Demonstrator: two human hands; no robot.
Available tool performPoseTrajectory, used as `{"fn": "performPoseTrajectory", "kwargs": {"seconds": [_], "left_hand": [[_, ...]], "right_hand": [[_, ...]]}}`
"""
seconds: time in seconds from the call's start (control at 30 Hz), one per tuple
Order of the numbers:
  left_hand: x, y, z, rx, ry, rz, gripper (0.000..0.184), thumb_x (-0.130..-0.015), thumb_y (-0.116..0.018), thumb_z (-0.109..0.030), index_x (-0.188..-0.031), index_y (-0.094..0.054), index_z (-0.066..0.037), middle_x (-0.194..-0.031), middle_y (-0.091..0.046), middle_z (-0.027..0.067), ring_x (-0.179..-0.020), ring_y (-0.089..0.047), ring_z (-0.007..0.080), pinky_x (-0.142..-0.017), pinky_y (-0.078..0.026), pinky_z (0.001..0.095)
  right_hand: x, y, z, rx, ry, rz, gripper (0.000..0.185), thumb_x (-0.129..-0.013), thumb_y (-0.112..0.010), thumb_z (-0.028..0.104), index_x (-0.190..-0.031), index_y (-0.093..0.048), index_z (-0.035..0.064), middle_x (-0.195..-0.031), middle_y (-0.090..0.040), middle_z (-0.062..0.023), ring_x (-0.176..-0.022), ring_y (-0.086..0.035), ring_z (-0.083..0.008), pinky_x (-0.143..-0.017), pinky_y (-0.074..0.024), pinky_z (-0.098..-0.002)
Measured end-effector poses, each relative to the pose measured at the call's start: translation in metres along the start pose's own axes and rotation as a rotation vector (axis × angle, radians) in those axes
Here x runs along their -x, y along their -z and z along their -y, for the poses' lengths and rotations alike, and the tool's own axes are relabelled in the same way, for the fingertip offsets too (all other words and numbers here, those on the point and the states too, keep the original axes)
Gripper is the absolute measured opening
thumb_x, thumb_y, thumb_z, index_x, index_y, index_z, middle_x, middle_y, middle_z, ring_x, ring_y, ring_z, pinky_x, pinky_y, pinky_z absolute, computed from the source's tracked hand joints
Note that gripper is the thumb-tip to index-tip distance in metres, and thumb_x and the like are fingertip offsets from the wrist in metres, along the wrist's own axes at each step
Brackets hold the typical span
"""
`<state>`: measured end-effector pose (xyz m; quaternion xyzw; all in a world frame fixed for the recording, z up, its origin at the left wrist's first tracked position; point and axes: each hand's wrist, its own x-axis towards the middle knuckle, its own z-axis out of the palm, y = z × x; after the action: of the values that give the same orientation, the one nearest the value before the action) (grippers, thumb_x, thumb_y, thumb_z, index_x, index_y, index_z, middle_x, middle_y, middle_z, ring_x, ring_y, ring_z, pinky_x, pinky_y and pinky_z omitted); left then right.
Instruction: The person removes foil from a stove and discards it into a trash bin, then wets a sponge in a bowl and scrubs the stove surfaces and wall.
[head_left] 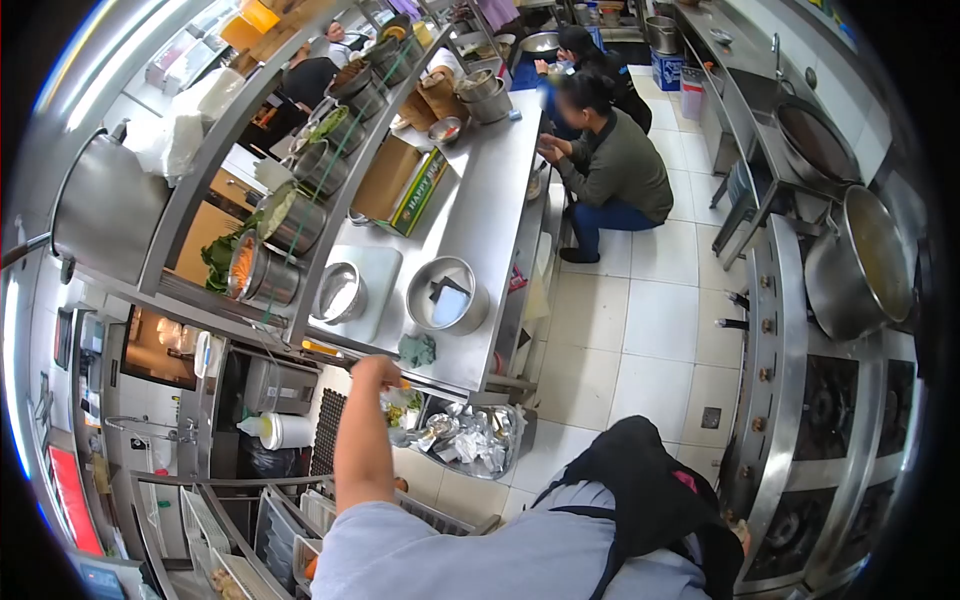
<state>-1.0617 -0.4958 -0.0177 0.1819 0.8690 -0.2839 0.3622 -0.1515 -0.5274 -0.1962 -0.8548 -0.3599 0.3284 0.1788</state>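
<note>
My left hand [375,372] is at the steel table's [492,215] near edge, left of centre, curled; I can't tell if it's pinching anything. 1 dark green cloth [417,349] lies just beside it. My right hand [741,536], lower right, barely shows, grip unreadable. Crumpled foil [470,435] is already binned, lower centre; I'd judge work unfinished.

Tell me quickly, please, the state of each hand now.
Left hand: curled by the steel counter; whether it holds anything cannot be told.
Right hand: mostly hidden; cannot be told.
</note>
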Motion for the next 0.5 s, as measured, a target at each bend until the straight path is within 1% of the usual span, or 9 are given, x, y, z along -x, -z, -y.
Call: {"fn": "performPoseTrajectory", "kwargs": {"seconds": [0.07, 0.1, 0.17, 0.23, 0.3, 0.37, 0.4, 0.43, 0.5], "left_hand": [[-0.013, -0.015, -0.022, -0.045, -0.016, -0.028, 0.033, -0.077, -0.082, -0.037, -0.098, -0.078, -0.011, -0.088, -0.077, 0.0066, -0.078, -0.073, 0.019, -0.077, -0.057, 0.0381], [-0.035, -0.028, -0.024, -0.087, -0.034, -0.091, 0.035, -0.075, -0.082, -0.037, -0.09, -0.077, -0.006, -0.081, -0.076, 0.0055, -0.072, -0.073, 0.0196, -0.072, -0.057, 0.0373], [-0.074, -0.046, -0.025, -0.08, -0.014, -0.185, 0.031, -0.082, -0.074, -0.032, -0.101, -0.077, -0.007, -0.113, -0.075, 0.0133, -0.107, -0.072, 0.0301, -0.086, -0.057, 0.0434], [-0.113, -0.073, -0.009, -0.044, -0.116, -0.546, 0.03, -0.09, -0.062, -0.029, -0.1, -0.077, -0.005, -0.118, -0.072, 0.0173, -0.115, -0.068, 0.0323, -0.088, -0.056, 0.0468], [-0.05, -0.036, -0.063, -0.23, -0.163, -0.47, 0.033, -0.092, -0.056, -0.029, -0.108, -0.073, -0.006, -0.118, -0.072, 0.0189, -0.108, -0.07, 0.0361, -0.087, -0.056, 0.0485], [0.019, -0.027, -0.136, -0.182, -0.502, -0.709, 0.041, -0.084, -0.071, -0.026, -0.119, -0.069, -0.006, -0.117, -0.07, 0.0205, -0.109, -0.067, 0.039, -0.093, -0.054, 0.0471], [0.019, -0.041, -0.17, -0.128, -0.844, -0.812, 0.051, -0.082, -0.075, -0.026, -0.128, -0.066, -0.007, -0.122, -0.067, 0.0218, -0.117, -0.062, 0.0401, -0.098, -0.052, 0.0461], [0.084, -0.053, -0.231, -0.096, -0.976, -0.749, 0.054, -0.081, -0.077, -0.022, -0.131, -0.063, -0.006, -0.127, -0.065, 0.0208, -0.119, -0.06, 0.04, -0.102, -0.049, 0.0457], [0.169, -0.102, -0.343, 0.149, -1.533, -0.433, 0.058, -0.078, -0.078, -0.005, -0.133, -0.06, -0.004, -0.128, -0.064, 0.0189, -0.12, -0.059, 0.0398, -0.105, -0.046, 0.0454]], "right_hand": [[0.008, 0.003, 0.024, -0.026, -0.049, 0.024, 0.06, -0.075, -0.069, 0.006, -0.133, -0.055, -0.001, -0.123, -0.062, -0.0176, -0.118, -0.06, -0.029, -0.102, -0.044, -0.0394], [0.012, 0.005, 0.033, -0.044, -0.061, 0.048, 0.06, -0.075, -0.069, 0.006, -0.132, -0.055, -0.0012, -0.124, -0.063, -0.0168, -0.119, -0.061, -0.0289, -0.103, -0.0442, -0.0391], [-0.005, 0.006, 0.012, -0.092, 0.124, 0.061, 0.059, -0.076, -0.07, 0.006, -0.133, -0.056, -0.0007, -0.125, -0.063, -0.0155, -0.119, -0.061, -0.0279, -0.104, -0.0443, -0.0386], [-0.016, 0.007, -0.02, -0.229, 0.355, 0.054, 0.057, -0.079, -0.07, 0.004, -0.134, -0.059, 0.0011, -0.128, -0.065, -0.012, -0.119, -0.061, -0.0244, -0.106, -0.0442, -0.0371], [0.001, 0.016, 0.004, -0.267, 0.333, -0.05, 0.056, -0.078, -0.077, 0.007, -0.132, -0.062, 0.0026, -0.128, -0.066, -0.0114, -0.118, -0.062, -0.024, -0.106, -0.0453, -0.0378], [0.005, 0.028, 0.018, -0.261, 0.321, -0.082, 0.053, -0.078, -0.078, 0.011, -0.129, -0.064, 0.0031, -0.125, -0.068, -0.0113, -0.114, -0.064, -0.0246, -0.102, -0.0485, -0.0384], [0.017, 0.047, 0.052, -0.13, 0.197, -0.108, 0.054, -0.078, -0.08, 0.015, -0.129, -0.063, 0.0044, -0.121, -0.069, -0.013, -0.113, -0.065, -0.0263, -0.1, -0.0489, -0.0388], [-0.004, 0.027, 0.009, -0.254, 0.219, -0.207, 0.058, -0.077, -0.08, 0.019, -0.131, -0.061, 0.0054, -0.121, -0.068, -0.0146, -0.114, -0.064, -0.0279, -0.1, -0.0488, -0.0392], [-0.019, 0.043, 0.047, -0.358, 0.152, -0.189, 0.062, -0.075, -0.083, 0.02, -0.13, -0.059, 0.0042, -0.116, -0.068, -0.011, -0.11, -0.063, -0.0231, -0.098, -0.0495, -0.0377]]}}
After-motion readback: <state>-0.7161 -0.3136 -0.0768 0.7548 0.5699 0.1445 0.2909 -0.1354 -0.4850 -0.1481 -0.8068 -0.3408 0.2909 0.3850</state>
